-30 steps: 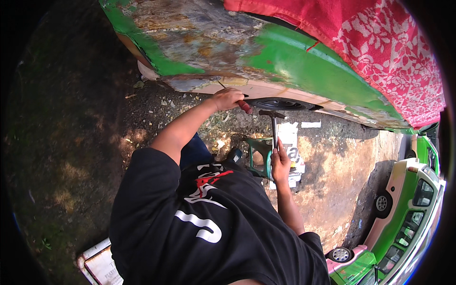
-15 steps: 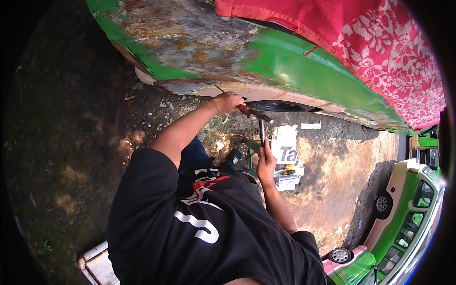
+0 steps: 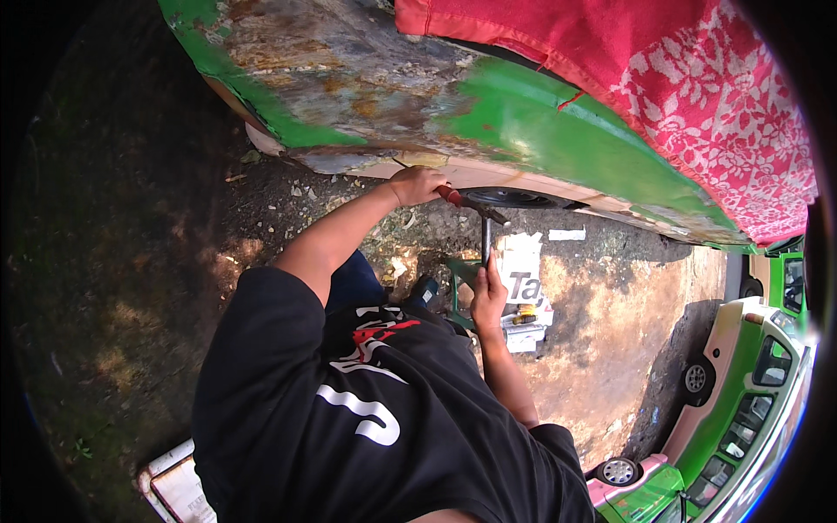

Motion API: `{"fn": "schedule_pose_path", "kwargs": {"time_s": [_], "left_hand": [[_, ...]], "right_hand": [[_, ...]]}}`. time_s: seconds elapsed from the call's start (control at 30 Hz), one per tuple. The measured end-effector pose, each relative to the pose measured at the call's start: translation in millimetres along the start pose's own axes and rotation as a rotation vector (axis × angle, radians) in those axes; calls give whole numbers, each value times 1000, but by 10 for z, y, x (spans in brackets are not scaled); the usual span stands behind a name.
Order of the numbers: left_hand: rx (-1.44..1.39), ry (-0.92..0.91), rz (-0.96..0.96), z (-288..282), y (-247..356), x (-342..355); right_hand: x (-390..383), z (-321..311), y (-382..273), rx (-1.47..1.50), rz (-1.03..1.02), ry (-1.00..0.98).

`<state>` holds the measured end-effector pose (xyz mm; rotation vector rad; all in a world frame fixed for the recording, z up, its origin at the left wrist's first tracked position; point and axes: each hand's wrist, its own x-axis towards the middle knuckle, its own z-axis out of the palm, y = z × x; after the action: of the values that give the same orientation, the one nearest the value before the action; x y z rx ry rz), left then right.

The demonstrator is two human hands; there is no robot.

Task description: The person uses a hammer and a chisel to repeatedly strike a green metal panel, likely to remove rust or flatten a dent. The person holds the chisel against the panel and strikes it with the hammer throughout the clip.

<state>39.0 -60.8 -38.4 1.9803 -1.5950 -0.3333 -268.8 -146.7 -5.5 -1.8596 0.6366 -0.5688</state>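
Gripping a red-handled tool, left hand is closed round its handle, right under the rusty green vehicle body. Right hand wraps a dark metal rod, upright, its top meeting the tool w/ a tyre just behind.

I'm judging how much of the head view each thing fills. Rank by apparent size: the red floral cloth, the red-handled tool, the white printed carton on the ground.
1. Red floral cloth, by far the largest.
2. White printed carton.
3. Red-handled tool, thin and short.
The cloth hangs nearer the camera, which exaggerates it; the carton is partly hidden by the right hand.
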Motion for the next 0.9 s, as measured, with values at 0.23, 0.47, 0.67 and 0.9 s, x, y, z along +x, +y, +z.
{"fn": "schedule_pose_path", "kwargs": {"time_s": [0.23, 0.47, 0.67, 0.9], "left_hand": [[38, 31, -60, -68, 33, 73], [-5, 55, -46, -19, 76, 88], [16, 55, -70, -82, 41, 44], [-21, 167, -29, -144, 135, 50]], "right_hand": [[79, 42, -62, -2, 72, -34], [50, 26, -3, 34, 74, 9], [57, -59, -138, 326, 253, 77], [-65, 30, -69, 55, 236, 2]]}}
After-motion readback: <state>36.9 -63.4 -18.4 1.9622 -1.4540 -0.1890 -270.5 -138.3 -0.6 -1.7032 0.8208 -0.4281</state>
